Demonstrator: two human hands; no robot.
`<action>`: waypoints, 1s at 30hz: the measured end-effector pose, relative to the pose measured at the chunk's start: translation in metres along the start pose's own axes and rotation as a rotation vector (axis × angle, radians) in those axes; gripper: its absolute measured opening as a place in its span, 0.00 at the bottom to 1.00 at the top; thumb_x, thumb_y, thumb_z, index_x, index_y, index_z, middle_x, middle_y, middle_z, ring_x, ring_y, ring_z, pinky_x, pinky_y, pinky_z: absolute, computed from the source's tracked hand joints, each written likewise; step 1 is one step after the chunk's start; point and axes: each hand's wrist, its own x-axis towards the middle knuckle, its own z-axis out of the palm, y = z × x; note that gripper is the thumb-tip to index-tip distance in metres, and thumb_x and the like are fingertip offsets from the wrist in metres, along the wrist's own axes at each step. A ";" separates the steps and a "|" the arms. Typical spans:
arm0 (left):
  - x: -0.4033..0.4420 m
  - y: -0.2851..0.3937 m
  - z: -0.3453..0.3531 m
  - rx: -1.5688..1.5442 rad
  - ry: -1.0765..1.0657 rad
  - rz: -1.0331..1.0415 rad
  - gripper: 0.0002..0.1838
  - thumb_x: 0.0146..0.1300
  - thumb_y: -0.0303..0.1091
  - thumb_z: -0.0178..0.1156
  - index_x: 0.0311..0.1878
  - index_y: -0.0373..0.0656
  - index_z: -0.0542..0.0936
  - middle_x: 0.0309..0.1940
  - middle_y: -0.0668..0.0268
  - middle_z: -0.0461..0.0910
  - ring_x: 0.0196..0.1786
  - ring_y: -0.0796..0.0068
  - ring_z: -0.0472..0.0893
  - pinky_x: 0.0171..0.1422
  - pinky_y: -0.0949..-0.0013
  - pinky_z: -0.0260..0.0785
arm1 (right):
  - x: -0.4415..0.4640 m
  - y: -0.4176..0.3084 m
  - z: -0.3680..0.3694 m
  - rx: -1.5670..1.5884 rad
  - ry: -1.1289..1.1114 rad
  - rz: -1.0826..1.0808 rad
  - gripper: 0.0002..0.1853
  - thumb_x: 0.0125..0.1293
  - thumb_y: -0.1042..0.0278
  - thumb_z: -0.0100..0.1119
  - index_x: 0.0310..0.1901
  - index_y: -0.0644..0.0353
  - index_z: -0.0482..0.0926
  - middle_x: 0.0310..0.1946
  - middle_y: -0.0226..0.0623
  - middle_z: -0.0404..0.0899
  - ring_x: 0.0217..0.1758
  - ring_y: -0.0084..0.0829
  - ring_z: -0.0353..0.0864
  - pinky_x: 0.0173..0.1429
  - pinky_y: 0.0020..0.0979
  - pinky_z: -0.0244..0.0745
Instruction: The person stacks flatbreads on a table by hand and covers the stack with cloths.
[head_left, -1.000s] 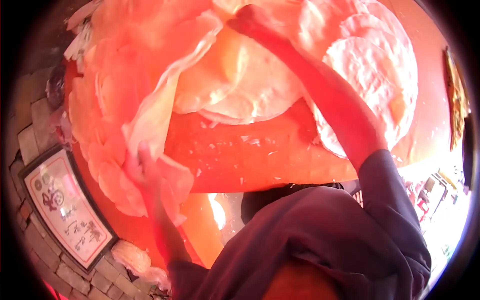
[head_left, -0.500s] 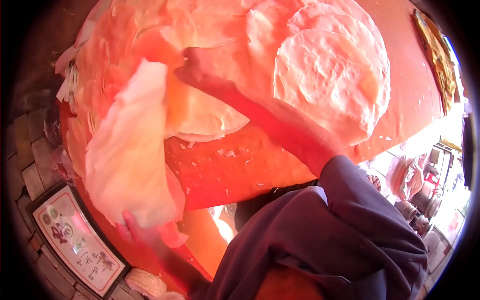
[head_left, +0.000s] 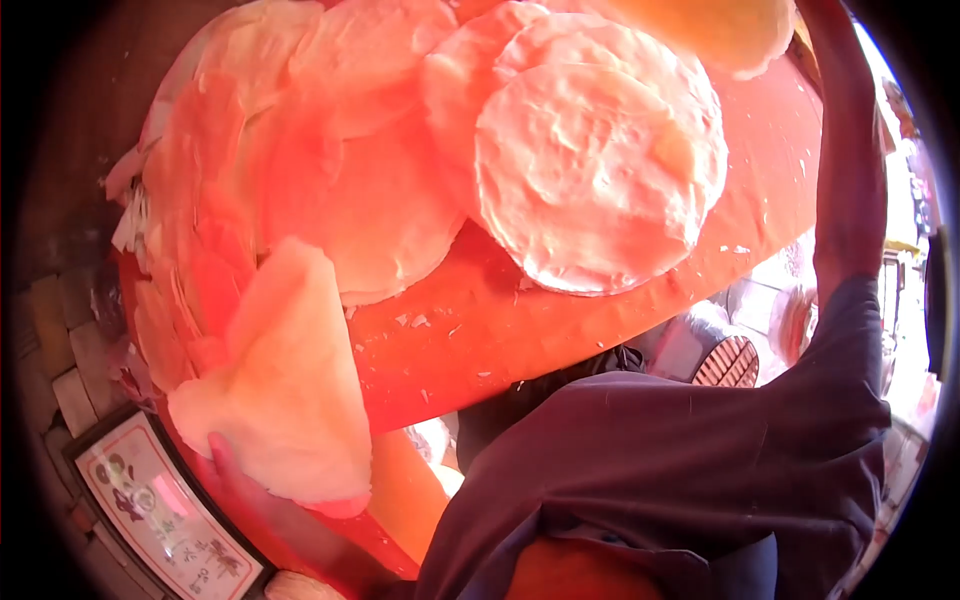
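Observation:
My left hand [head_left: 228,468] is at the lower left, thumb on top of a thin pale flatbread [head_left: 300,390], pinching its lower edge. This sheet looks folded and hangs over the table's near left corner. My right arm stretches to the upper right, and my right hand [head_left: 820,12] is mostly cut off by the top edge, its fingers hidden. Beside it a yellowish flatbread [head_left: 715,30] reaches in from the top. Between the hands lie a stack of round, bumpy flatbreads [head_left: 600,180] and, left of it, a spread pile of overlapping thin flatbreads [head_left: 370,200].
The red-covered table [head_left: 460,350] carries scattered crumbs along its near side. A framed sign [head_left: 165,510] stands at the lower left by a brick floor. A shoe sole [head_left: 730,362] shows below the table's right edge, amid bright clutter.
My right hand has swung from over the left pile to the far upper right, where a yellowish flatbread now shows. The sheet in my left hand has folded over and spread wider. The view has shifted.

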 end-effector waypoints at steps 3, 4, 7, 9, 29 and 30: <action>0.027 0.026 0.026 0.019 -0.099 0.002 0.23 0.72 0.36 0.55 0.63 0.30 0.73 0.59 0.51 0.76 0.59 0.61 0.78 0.63 0.63 0.70 | -0.060 0.021 0.016 -0.133 -0.167 0.047 0.11 0.58 0.70 0.63 0.43 0.61 0.84 0.33 0.42 0.83 0.43 0.39 0.81 0.50 0.38 0.77; 0.034 0.042 0.048 0.008 -0.126 0.004 0.23 0.72 0.36 0.55 0.62 0.30 0.74 0.58 0.51 0.77 0.58 0.61 0.78 0.62 0.62 0.71 | -0.096 0.013 0.023 -0.140 -0.163 0.059 0.11 0.58 0.70 0.63 0.43 0.61 0.84 0.33 0.42 0.83 0.43 0.39 0.81 0.50 0.38 0.77; 0.021 0.100 0.141 0.033 -0.028 0.135 0.23 0.72 0.37 0.56 0.61 0.27 0.74 0.55 0.51 0.79 0.57 0.61 0.79 0.60 0.62 0.73 | -0.190 -0.029 0.038 -0.005 -0.841 0.273 0.17 0.65 0.71 0.51 0.55 0.52 0.80 0.35 0.40 0.84 0.36 0.43 0.83 0.40 0.42 0.79; 0.036 0.125 0.174 -0.015 -0.076 0.301 0.23 0.72 0.38 0.55 0.61 0.28 0.74 0.53 0.53 0.80 0.56 0.63 0.80 0.60 0.63 0.72 | -0.281 -0.048 0.062 0.146 -1.018 0.302 0.22 0.62 0.68 0.56 0.59 0.51 0.76 0.42 0.41 0.81 0.46 0.43 0.81 0.48 0.45 0.76; 0.090 -0.169 0.211 0.268 -0.569 0.106 0.18 0.62 0.35 0.67 0.51 0.35 0.78 0.38 0.61 0.83 0.40 0.68 0.84 0.43 0.65 0.78 | -0.377 -0.176 -0.052 0.069 -0.836 0.583 0.34 0.63 0.60 0.59 0.70 0.61 0.65 0.75 0.53 0.56 0.79 0.52 0.50 0.79 0.57 0.39; 0.107 -0.176 0.203 0.484 -0.484 0.317 0.18 0.60 0.34 0.67 0.50 0.37 0.79 0.41 0.60 0.83 0.43 0.65 0.83 0.47 0.62 0.76 | -0.383 -0.182 -0.052 0.073 -0.840 0.577 0.34 0.63 0.60 0.59 0.70 0.61 0.65 0.75 0.53 0.56 0.79 0.52 0.50 0.79 0.57 0.39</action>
